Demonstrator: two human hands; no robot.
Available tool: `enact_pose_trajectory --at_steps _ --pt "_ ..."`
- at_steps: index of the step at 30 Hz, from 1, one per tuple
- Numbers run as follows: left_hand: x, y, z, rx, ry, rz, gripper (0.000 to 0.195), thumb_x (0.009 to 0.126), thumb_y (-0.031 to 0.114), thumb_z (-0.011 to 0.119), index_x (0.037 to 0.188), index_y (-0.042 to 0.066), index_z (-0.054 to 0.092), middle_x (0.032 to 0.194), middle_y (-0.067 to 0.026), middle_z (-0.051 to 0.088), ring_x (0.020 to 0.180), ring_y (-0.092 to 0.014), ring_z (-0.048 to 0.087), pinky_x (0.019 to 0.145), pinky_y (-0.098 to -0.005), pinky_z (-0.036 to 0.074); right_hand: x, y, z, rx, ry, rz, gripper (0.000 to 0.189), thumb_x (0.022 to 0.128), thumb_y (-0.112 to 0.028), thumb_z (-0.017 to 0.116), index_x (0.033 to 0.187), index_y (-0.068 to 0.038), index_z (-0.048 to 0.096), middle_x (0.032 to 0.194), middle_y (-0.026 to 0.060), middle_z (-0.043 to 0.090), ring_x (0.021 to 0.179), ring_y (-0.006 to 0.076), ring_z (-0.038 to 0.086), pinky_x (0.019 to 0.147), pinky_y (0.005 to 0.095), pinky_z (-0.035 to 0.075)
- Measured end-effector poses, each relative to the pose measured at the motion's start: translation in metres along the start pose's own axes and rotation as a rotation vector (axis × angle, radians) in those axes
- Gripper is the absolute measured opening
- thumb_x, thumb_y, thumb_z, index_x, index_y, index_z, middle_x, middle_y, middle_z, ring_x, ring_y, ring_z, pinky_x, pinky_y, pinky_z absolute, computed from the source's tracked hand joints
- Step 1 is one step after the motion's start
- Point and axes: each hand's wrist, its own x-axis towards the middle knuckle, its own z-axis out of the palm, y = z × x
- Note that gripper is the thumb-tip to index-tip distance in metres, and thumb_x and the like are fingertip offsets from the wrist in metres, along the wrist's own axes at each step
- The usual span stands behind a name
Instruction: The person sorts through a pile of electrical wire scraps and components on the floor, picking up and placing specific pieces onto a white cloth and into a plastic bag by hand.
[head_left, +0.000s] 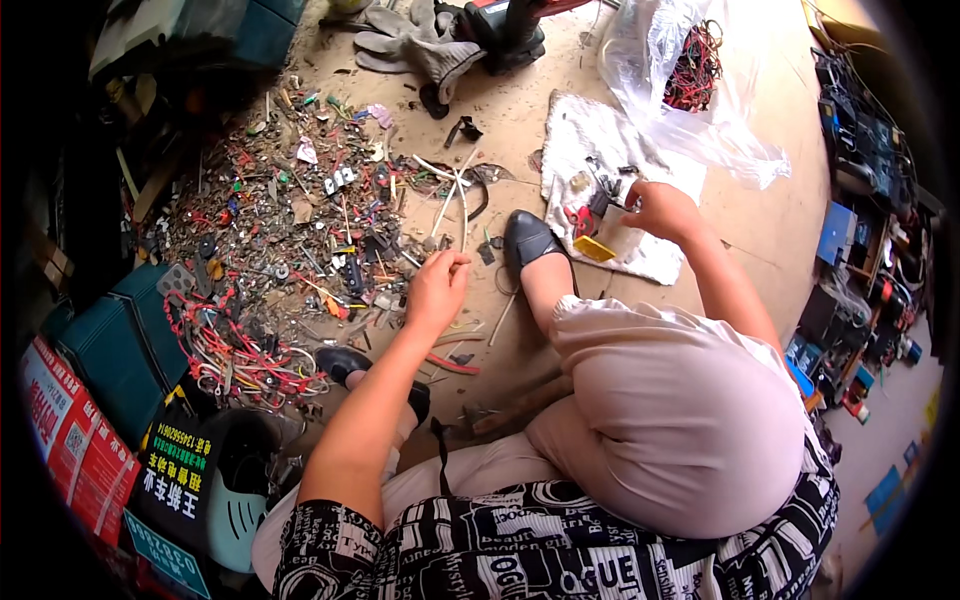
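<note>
My left hand (438, 291) is low over the floor beside the scrap pile, its fingers curled near the lower ends of pale cable pieces (460, 206); whether it grips one cannot be told. My right hand (663, 213) reaches over a white cloth (562, 139), fingertips by a small pale block-like piece (619, 229). What lies between those fingers is unclear. On the cloth, beside the hand, are a red-handled tool (579, 222), a yellow flat piece (594, 248) and small dark parts (598, 201).
A heap of mixed scrap (300, 202) spreads at the left, with red and white wires (240, 360) below it. Grey work gloves (420, 45) lie at the top near a dark power tool (502, 34). A plastic bag (660, 82) holds wires. Crowded shelves (862, 225) line the right.
</note>
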Motion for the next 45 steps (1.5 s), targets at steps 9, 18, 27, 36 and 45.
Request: enact_pose_trajectory --at_steps 9,18,27,36,45 --pt "-0.011 0.002 0.009 0.078 -0.02 0.039 0.013 0.088 0.013 0.062 0.098 0.004 0.065 0.092 -0.0107 0.063 0.072 -0.021 0.063 0.068 -0.032 0.05 -0.008 -0.016 -0.04 -0.032 0.018 -0.083 0.014 0.07 -0.019 0.067 0.08 -0.008 0.068 0.081 0.0102 0.068 0.08 0.0295 0.065 0.07 0.0399 0.051" --pt "-0.056 0.001 0.056 0.098 -0.285 0.12 0.013 0.084 0.014 0.06 0.096 0.008 0.062 0.094 -0.0134 0.062 0.09 -0.035 0.061 0.077 -0.0439 0.05 -0.002 -0.005 0.009 -0.211 -0.012 -0.11 0.018 0.07 -0.02 0.071 0.085 -0.01 0.069 0.082 0.0113 0.068 0.081 0.0301 0.065 0.072 0.0404 0.051" --pt "-0.073 -0.016 0.051 0.278 -0.359 0.201 0.01 0.083 0.014 0.058 0.089 0.006 0.059 0.09 -0.0119 0.06 0.088 -0.033 0.061 0.077 -0.0433 0.051 -0.028 -0.049 -0.071 0.03 -0.033 -0.181 0.014 0.074 -0.013 0.063 0.079 0.0 0.061 0.07 0.0156 0.062 0.065 0.0281 0.06 0.063 0.0378 0.047" --pt "-0.091 -0.024 -0.087 0.446 -0.526 0.418 0.015 0.089 0.026 0.057 0.093 0.012 0.059 0.085 -0.0114 0.062 0.084 -0.032 0.062 0.071 -0.0432 0.051 0.003 -0.092 -0.052 0.335 0.095 -0.442 0.017 0.083 -0.014 0.06 0.084 0.002 0.054 0.071 0.0139 0.058 0.065 0.0229 0.055 0.064 0.0359 0.046" --pt "-0.177 0.029 -0.234 0.684 -0.312 -0.079 0.032 0.092 0.045 0.055 0.087 0.015 0.067 0.071 -0.0139 0.065 0.067 -0.036 0.063 0.06 -0.0469 0.049 -0.023 -0.165 -0.075 0.015 0.116 -0.787 0.014 0.08 -0.012 0.059 0.082 0.001 0.055 0.076 0.0198 0.061 0.073 0.0371 0.06 0.067 0.0423 0.048"
